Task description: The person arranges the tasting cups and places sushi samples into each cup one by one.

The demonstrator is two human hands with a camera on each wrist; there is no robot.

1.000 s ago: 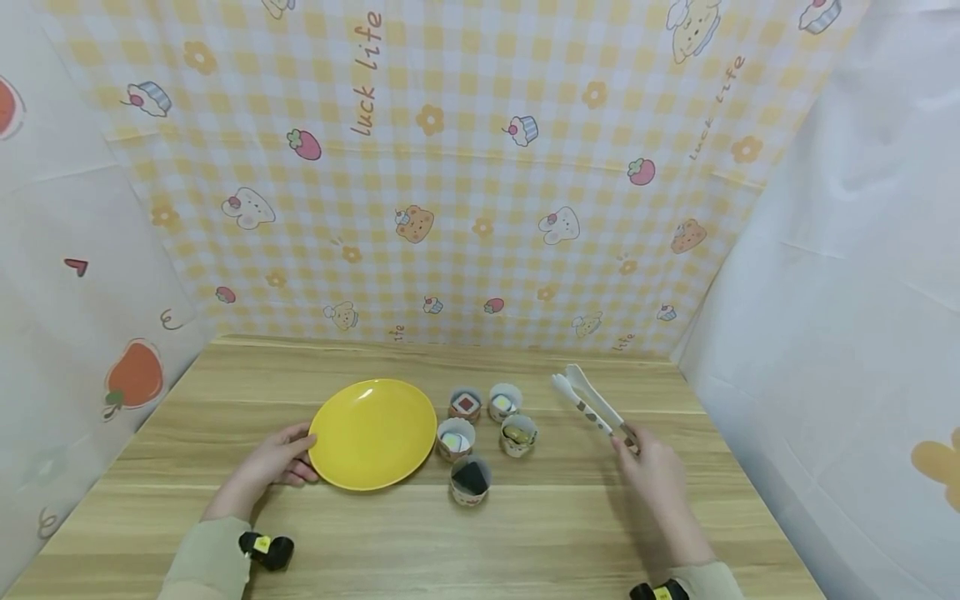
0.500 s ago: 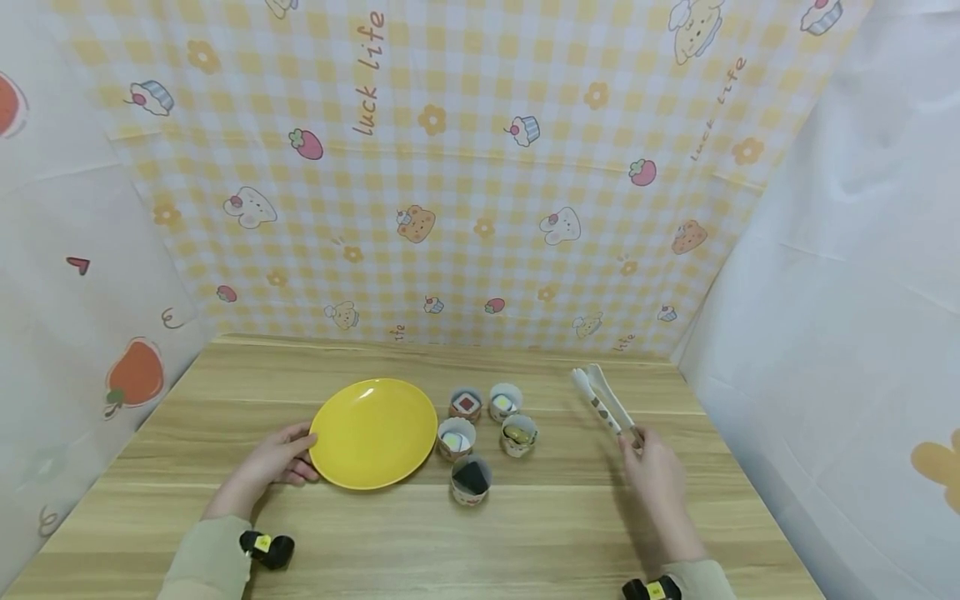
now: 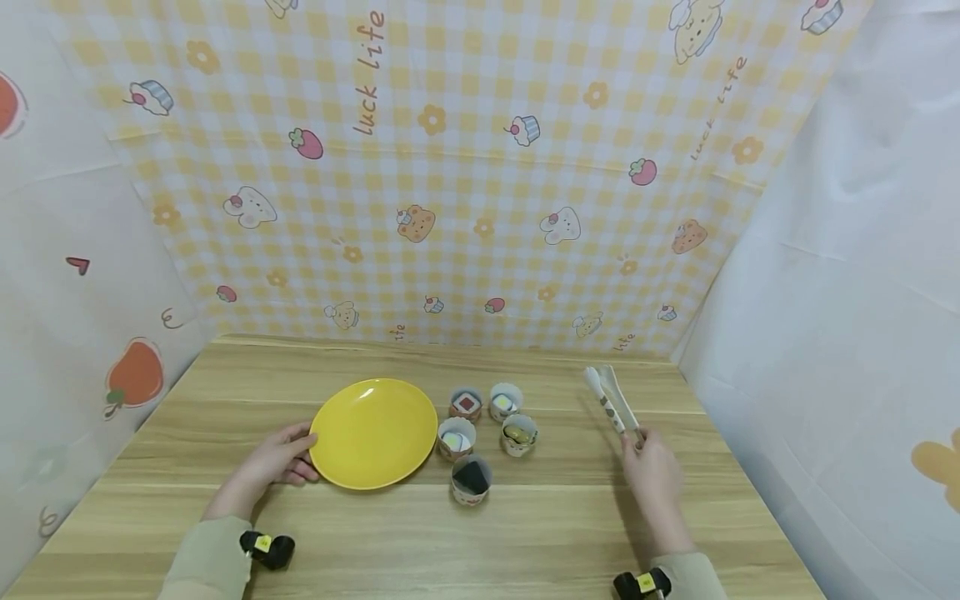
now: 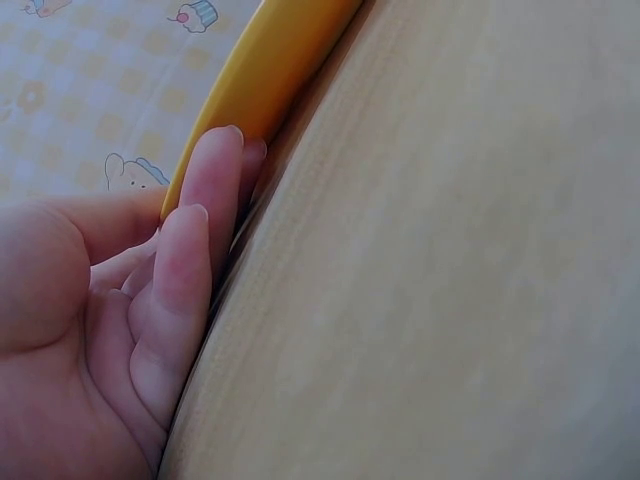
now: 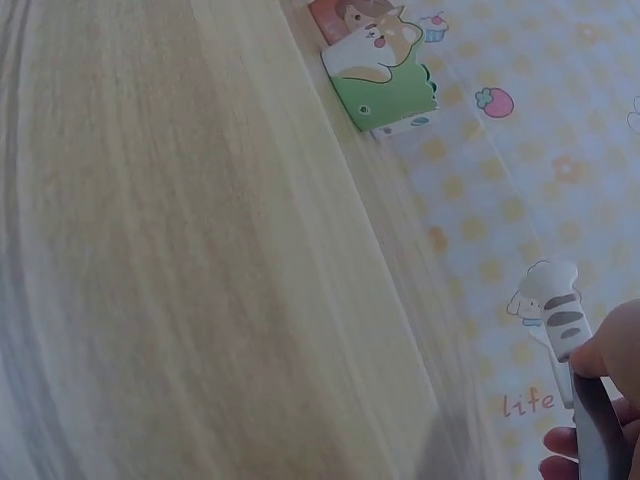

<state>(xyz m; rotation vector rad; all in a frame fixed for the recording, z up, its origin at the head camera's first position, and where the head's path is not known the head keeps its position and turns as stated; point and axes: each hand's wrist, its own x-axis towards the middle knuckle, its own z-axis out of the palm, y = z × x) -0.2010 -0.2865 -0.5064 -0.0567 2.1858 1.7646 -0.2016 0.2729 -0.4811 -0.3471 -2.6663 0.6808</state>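
Observation:
A yellow plate point(image 3: 373, 435) lies left of the middle. My left hand point(image 3: 277, 457) pinches its left rim, thumb over the edge and fingers beneath, as the left wrist view shows with the plate edge point(image 4: 255, 95). On the right, my right hand point(image 3: 654, 475) grips white, dark-patterned tongs point(image 3: 610, 408) held over the table. Their tips point away from me and stand slightly apart, with nothing between them. In the right wrist view, the thumb presses the grey handle of the tongs point(image 5: 600, 430).
Several small paper cups cluster right of the plate, one holding a black piece point(image 3: 471, 477), another a white piece with a red centre point(image 3: 467, 405). One cup point(image 5: 385, 90) shows a dog print. Behind the wooden table point(image 3: 360, 550) hangs a checked cloth point(image 3: 480, 175).
My right hand has shifted the tongs to the right, away from the cups, and turned them to point more straight ahead. Left hand and plate stay put.

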